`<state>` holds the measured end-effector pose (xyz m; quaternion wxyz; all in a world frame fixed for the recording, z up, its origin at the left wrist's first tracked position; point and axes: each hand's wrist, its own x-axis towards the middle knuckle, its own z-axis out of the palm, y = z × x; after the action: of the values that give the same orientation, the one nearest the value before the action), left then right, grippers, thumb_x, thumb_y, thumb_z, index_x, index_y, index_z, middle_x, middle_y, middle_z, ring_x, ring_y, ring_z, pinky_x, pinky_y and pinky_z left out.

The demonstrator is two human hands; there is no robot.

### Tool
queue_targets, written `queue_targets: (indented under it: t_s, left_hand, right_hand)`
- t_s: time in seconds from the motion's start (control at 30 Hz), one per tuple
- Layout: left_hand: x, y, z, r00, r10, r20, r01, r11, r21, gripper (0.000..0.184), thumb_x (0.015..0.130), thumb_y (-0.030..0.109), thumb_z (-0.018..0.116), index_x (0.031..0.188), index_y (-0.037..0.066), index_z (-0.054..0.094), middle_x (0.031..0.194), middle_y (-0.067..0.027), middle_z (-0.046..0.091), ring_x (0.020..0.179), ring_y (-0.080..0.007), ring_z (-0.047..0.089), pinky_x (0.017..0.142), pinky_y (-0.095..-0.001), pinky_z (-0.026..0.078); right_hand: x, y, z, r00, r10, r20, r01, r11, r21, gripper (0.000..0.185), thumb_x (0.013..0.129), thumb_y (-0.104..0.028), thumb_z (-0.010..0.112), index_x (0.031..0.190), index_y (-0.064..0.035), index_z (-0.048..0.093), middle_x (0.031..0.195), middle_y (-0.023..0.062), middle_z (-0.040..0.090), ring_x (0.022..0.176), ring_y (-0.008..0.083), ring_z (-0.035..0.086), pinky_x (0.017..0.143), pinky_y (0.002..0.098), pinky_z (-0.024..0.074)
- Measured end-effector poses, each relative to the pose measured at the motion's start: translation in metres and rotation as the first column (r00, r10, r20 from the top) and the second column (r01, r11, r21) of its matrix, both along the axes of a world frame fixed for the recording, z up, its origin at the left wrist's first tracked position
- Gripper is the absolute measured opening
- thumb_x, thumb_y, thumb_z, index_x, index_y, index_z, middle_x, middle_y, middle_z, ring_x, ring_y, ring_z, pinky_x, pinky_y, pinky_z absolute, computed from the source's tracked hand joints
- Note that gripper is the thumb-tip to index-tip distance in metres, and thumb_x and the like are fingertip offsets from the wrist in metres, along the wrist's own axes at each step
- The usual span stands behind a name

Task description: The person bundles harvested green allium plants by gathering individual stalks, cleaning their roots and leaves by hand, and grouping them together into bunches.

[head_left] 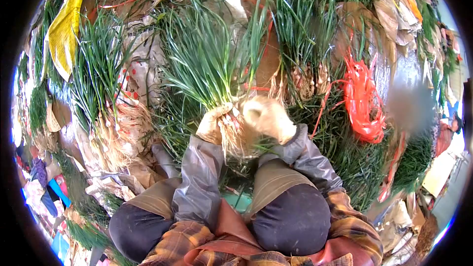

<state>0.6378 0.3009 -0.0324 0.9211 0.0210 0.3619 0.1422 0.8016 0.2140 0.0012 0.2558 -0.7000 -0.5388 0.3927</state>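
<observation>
My left hand (211, 124), in a tan glove, is closed around a bunch of scallions (204, 59) near its bulbs. The green leaves fan out away from me, and the pale roots (231, 135) hang toward my knees. Just right of the bunch is my right hand (270, 118), also gloved and smeared by motion. Its fingers are too blurred to show whether they hold anything. A few leaves rise behind the right hand, but I cannot make out whether it touches them.
To the left lies a pile of scallions (98, 64) with roots toward me. More scallions (303, 24) lie at the upper right. A bundle of red plastic strips (362, 98) sits right of my hands. Loose green leaves (340, 162) cover the ground. A yellow sack piece (66, 34) is upper left.
</observation>
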Motion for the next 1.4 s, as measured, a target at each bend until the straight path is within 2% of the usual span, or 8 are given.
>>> queue_targets:
  t_s: [0.23,0.5,0.9,1.17,1.23,1.3,1.37,1.4]
  left_hand:
    - [0.001,-0.009,-0.014,0.995,-0.064,-0.073,0.063,0.998,-0.015,0.022,0.081,0.013,0.059,0.094,-0.005,0.06,0.074,-0.0132,0.064,0.066,-0.0209,0.063,0.065,-0.031,0.053]
    - [0.0,-0.002,0.012,0.979,0.001,0.202,0.006,0.999,-0.035,0.034,0.079,0.017,0.062,0.105,-0.002,0.053,0.09,-0.0112,0.056,0.079,-0.0231,0.057,0.072,-0.0332,0.05]
    - [-0.023,-0.001,-0.001,0.954,0.087,0.286,-0.088,0.996,-0.009,0.032,0.077,0.018,0.064,0.098,-0.002,0.052,0.086,-0.0088,0.053,0.079,-0.0207,0.051,0.063,-0.0305,0.045]
    - [-0.025,-0.007,-0.017,0.981,0.096,0.168,-0.088,0.995,-0.052,0.039,0.079,0.018,0.059,0.108,-0.008,0.053,0.095,-0.0142,0.059,0.08,-0.0225,0.052,0.069,-0.0334,0.046]
    - [-0.027,-0.003,-0.005,0.97,0.141,0.196,-0.133,0.99,-0.053,0.039,0.079,0.018,0.059,0.107,-0.007,0.051,0.091,-0.011,0.057,0.076,-0.0206,0.05,0.066,-0.0323,0.045]
    - [-0.025,-0.002,0.008,0.927,0.161,0.338,-0.144,0.987,-0.074,0.037,0.079,0.018,0.059,0.105,-0.007,0.05,0.088,-0.0091,0.054,0.075,-0.0193,0.048,0.064,-0.0319,0.043]
    - [-0.028,-0.003,-0.004,0.884,0.229,0.407,-0.223,0.973,-0.062,0.031,0.08,0.019,0.059,0.1,-0.002,0.047,0.08,-0.0053,0.044,0.071,-0.0162,0.044,0.059,-0.0308,0.04]
    - [-0.026,-0.003,-0.004,0.871,0.254,0.421,-0.242,0.967,-0.084,0.03,0.08,0.019,0.059,0.1,0.0,0.047,0.079,-0.0053,0.044,0.07,-0.0163,0.044,0.059,-0.0299,0.04]
  right_hand:
    - [0.007,0.012,-0.04,0.553,-0.512,-0.657,0.375,0.857,-0.353,0.038,0.087,-0.013,0.061,0.12,-0.0004,0.049,0.099,0.0091,0.062,0.084,0.0158,0.059,0.076,0.0251,0.0488]
    - [0.036,0.013,-0.073,0.769,-0.633,0.089,0.614,0.77,0.174,0.028,0.089,-0.025,0.055,0.105,-0.0018,0.058,0.1,0.0147,0.062,0.092,0.0218,0.06,0.082,0.0326,0.0497]
    - [0.058,0.04,-0.035,0.588,-0.783,-0.202,0.743,0.622,-0.247,0.021,0.093,-0.024,0.052,0.085,-0.0066,0.06,0.071,0.0019,0.06,0.058,0.0077,0.056,0.048,0.0221,0.0471]
    - [0.005,0.034,-0.017,0.504,-0.294,-0.813,0.105,0.954,-0.28,0.037,0.087,-0.022,0.06,0.12,-0.0078,0.051,0.101,0.0091,0.058,0.093,0.019,0.057,0.08,0.0282,0.0467]
    - [-0.002,0.032,-0.059,0.933,0.081,0.35,-0.268,0.805,0.53,0.022,0.087,-0.015,0.058,0.107,-0.0043,0.057,0.096,0.0072,0.059,0.084,0.0183,0.06,0.073,0.0273,0.0489]
    - [-0.016,0.041,-0.054,0.153,-0.499,-0.853,0.723,0.645,-0.247,0.014,0.089,-0.016,0.055,0.095,-0.004,0.059,0.09,0.0061,0.062,0.08,0.0177,0.061,0.068,0.0266,0.0516]
    - [0.038,0.036,-0.082,-0.467,-0.338,-0.817,0.703,0.419,-0.575,0.011,0.088,-0.017,0.056,0.091,-0.007,0.057,0.084,0.0033,0.059,0.07,0.0146,0.057,0.059,0.0243,0.0514]
    - [0.046,0.031,-0.068,0.113,-0.619,-0.777,0.758,0.56,-0.335,0.015,0.089,-0.019,0.056,0.092,-0.0049,0.057,0.088,0.0065,0.061,0.074,0.0161,0.06,0.062,0.0254,0.0523]
